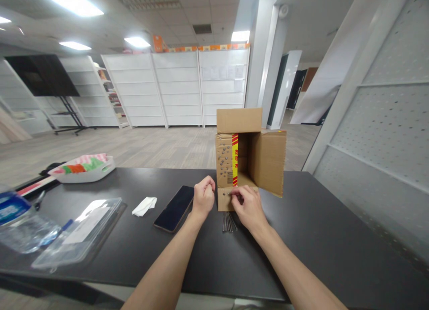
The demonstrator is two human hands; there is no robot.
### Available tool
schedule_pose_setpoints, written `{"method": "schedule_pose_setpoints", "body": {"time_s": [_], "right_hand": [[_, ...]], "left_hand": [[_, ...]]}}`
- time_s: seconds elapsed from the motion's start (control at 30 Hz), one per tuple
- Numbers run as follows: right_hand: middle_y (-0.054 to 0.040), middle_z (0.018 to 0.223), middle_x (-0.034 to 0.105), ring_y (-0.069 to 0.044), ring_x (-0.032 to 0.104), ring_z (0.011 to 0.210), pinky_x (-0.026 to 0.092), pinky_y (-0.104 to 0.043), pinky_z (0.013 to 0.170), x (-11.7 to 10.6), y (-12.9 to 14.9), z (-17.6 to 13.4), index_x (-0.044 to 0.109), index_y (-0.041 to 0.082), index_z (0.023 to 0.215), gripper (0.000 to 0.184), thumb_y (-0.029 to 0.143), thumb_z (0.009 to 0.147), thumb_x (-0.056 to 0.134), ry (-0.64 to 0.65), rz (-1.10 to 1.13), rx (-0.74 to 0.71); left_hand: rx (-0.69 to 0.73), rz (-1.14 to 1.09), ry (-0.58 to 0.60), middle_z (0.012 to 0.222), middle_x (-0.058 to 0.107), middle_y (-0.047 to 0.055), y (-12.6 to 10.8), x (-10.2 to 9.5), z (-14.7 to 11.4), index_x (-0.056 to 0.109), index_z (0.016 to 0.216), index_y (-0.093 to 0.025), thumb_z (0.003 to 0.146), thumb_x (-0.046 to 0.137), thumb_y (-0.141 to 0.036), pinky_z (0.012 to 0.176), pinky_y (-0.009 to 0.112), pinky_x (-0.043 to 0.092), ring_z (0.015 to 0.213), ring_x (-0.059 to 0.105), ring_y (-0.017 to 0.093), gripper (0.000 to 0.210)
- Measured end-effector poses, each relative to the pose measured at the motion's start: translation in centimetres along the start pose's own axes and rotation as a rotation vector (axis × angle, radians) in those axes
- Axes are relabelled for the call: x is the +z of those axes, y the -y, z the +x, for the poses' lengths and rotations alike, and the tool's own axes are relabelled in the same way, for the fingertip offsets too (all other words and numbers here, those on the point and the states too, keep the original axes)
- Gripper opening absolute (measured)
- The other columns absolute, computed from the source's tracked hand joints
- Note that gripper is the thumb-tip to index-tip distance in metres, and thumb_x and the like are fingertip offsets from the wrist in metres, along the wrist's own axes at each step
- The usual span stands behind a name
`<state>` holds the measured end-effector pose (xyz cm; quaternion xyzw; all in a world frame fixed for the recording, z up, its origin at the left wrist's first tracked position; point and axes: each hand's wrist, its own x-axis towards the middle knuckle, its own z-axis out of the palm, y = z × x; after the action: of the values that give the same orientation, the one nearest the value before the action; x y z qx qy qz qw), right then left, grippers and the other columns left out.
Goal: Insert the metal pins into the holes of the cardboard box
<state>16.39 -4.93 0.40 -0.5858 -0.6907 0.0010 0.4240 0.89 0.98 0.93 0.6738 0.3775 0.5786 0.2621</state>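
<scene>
A cardboard box [224, 167] stands on the dark table with its opening facing me and flaps spread. Several round metal heads dot its left panel, beside a yellow and red tape strip [235, 158]. My right hand [247, 205] is closed at the lower flap [225, 204], its fingertips pinched at a small shiny nail head [228, 193]. Left of the box, my left hand [203, 196] is curled closed, and whatever may be inside is hidden. Several long thin nails [229, 222] lie fanned on the table below the flap.
A black phone [174, 208] lies beside my left forearm, with a crumpled white tissue [144, 206] farther left. Beyond are a clear plastic case [83, 234], a water bottle [23, 225] and a white basket [83, 176] with colourful cloth. A perforated panel [385, 122] rises at right.
</scene>
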Motion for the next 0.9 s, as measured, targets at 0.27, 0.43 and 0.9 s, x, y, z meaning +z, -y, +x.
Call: {"method": "schedule_pose_setpoints", "body": {"time_s": [0.27,0.43,0.9], "right_hand": [[-0.0009,0.079,0.059,-0.018,0.053,0.082,0.029,-0.031,0.077,-1.1,2.0,-0.8,0.056,0.019,0.076,0.009,0.011,0.077,0.051,0.273,-0.016,-0.118],[0.0001,0.082,0.059,-0.017,0.052,0.085,0.026,-0.03,0.076,-1.3,2.3,-1.2,0.054,0.019,0.078,0.013,0.008,0.071,0.051,0.356,-0.028,-0.157],[-0.0003,0.087,0.061,-0.018,0.051,0.09,0.025,-0.031,0.077,-1.3,2.8,-1.4,0.054,0.019,0.081,0.009,0.014,0.075,0.056,0.421,-0.052,-0.18]], "left_hand": [[0.011,0.002,-0.005,0.051,0.037,-0.005,-0.3,-0.1,0.0,0.039,0.056,-0.019,0.07,0.034,-0.011,0.052,0.023,0.027,0.051,0.036,0.011,0.017],[0.014,0.01,-0.005,0.051,0.038,-0.005,-0.2,0.0,0.1,0.039,0.056,-0.019,0.071,0.034,-0.01,0.052,0.023,0.027,0.051,0.036,0.01,0.018],[0.007,0.01,-0.007,0.052,0.038,-0.004,-0.3,0.0,0.0,0.039,0.056,-0.019,0.07,0.035,-0.011,0.052,0.023,0.027,0.051,0.036,0.011,0.017]]}}
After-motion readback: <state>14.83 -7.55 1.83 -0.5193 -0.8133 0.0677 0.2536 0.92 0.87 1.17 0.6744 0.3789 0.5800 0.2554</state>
